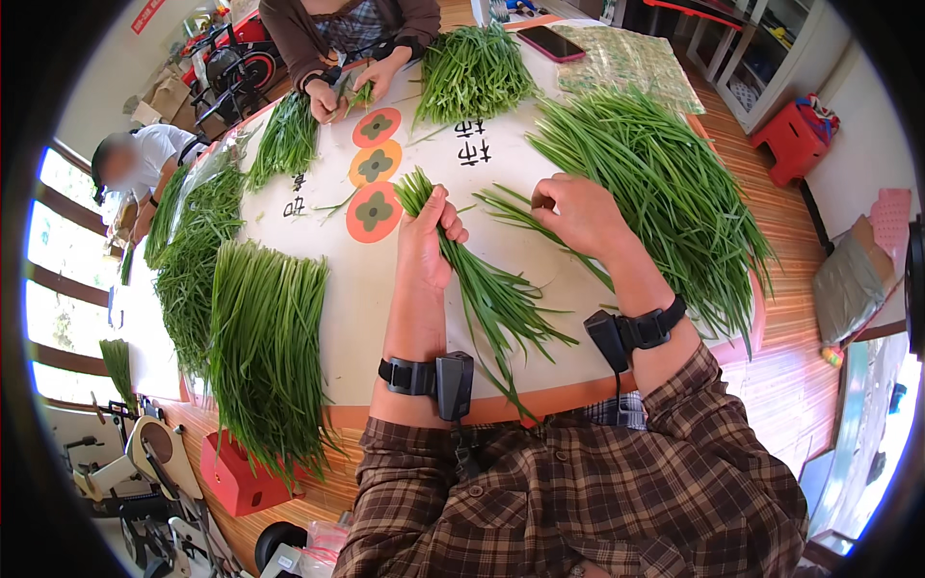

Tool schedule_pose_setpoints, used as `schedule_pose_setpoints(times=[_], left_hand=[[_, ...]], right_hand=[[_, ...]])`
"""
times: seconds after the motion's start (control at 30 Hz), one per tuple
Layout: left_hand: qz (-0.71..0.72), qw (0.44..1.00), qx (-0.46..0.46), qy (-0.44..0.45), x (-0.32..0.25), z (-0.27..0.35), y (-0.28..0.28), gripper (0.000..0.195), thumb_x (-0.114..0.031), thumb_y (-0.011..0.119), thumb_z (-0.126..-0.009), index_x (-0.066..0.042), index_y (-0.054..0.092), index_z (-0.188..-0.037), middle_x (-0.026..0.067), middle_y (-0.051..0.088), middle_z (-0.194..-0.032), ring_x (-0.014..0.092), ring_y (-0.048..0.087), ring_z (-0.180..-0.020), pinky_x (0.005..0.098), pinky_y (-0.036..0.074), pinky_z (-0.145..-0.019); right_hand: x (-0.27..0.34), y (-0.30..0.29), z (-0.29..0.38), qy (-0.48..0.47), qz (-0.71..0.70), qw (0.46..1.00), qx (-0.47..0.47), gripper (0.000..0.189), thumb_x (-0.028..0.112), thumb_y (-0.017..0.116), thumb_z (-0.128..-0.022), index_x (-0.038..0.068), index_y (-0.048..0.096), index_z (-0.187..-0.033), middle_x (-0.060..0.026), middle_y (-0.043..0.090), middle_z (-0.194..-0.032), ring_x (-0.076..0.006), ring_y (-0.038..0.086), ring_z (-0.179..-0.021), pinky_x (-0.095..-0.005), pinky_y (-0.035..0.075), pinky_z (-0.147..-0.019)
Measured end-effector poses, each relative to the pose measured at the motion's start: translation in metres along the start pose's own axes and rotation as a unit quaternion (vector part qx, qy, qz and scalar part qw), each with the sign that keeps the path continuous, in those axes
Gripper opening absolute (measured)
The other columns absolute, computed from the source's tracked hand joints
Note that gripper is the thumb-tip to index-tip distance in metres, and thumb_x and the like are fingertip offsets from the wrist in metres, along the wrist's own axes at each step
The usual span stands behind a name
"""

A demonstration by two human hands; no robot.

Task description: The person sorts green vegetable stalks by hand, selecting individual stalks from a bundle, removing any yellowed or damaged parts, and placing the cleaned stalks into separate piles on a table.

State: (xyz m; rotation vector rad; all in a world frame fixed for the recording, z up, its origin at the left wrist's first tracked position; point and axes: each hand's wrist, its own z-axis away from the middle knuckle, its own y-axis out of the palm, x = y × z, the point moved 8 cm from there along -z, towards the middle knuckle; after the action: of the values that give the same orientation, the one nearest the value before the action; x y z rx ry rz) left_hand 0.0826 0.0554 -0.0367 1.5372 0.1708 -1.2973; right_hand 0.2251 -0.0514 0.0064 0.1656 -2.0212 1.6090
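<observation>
My left hand (pixel 431 238) is closed around a bunch of long green leaves, likely Chinese chives (pixel 498 296), whose pale cut ends stick out above the thumb. To its right, my right hand (pixel 574 213) has its fingers bent at a few loose chive stalks (pixel 524 213) on the table; whether it grips them is hard to tell. A large loose pile of chives (pixel 650 188) lies beyond the right hand. At the left, a neat stack of chives (pixel 267 347) has its cut ends level and its leaves hanging over the table's near edge.
The table's printed cover (pixel 368 339) bears persimmon pictures and writing. Across it a co-worker's hands (pixel 350 90) handle stalks between two chive piles (pixel 473 72). More greens (pixel 199 253) lie at the left, near another person. A phone (pixel 551 43) rests at the back; red stools (pixel 791 141) stand on the floor.
</observation>
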Motion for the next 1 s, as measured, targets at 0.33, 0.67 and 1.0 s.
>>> schedule_pose_setpoints(times=[0.33, 0.67, 1.0], left_hand=[[-0.021, 1.0, 0.004, -0.006, 0.003, 0.0, 0.001, 0.013, -0.021, 0.055, -0.085, -0.011, 0.047, -0.082, -0.0035, 0.035, -0.06, 0.008, 0.03, -0.05, 0.0223, 0.028, -0.048], [-0.058, 0.998, 0.018, -0.027, 0.01, 0.003, 0.012, 0.022, -0.023, 0.061, -0.082, -0.008, 0.051, -0.094, -0.0046, 0.032, -0.058, 0.008, 0.03, -0.049, 0.0227, 0.029, -0.048], [0.006, 0.999, 0.048, -0.005, 0.012, 0.003, 0.016, 0.02, -0.025, 0.057, -0.084, -0.011, 0.044, -0.079, -0.0031, 0.034, -0.06, 0.01, 0.032, -0.053, 0.0241, 0.031, -0.051]], right_hand=[[-0.003, 0.011, 0.003, -0.004, 0.083, 0.996, 0.034, 0.017, 0.021, 0.062, -0.071, 0.007, 0.059, -0.079, -0.0078, 0.058, -0.082, -0.0252, 0.055, -0.078, -0.0357, 0.044, -0.065], [0.021, 0.002, 0.002, -0.036, -0.257, 0.964, -0.059, 0.018, 0.012, 0.063, -0.075, 0.0, 0.055, -0.086, -0.0059, 0.052, -0.064, -0.0136, 0.043, -0.055, -0.0264, 0.038, -0.054], [0.022, 0.013, 0.001, -0.043, -0.193, 0.98, -0.008, 0.02, 0.015, 0.062, -0.076, -0.001, 0.056, -0.085, -0.0068, 0.052, -0.062, -0.0119, 0.043, -0.055, -0.0269, 0.039, -0.055]])
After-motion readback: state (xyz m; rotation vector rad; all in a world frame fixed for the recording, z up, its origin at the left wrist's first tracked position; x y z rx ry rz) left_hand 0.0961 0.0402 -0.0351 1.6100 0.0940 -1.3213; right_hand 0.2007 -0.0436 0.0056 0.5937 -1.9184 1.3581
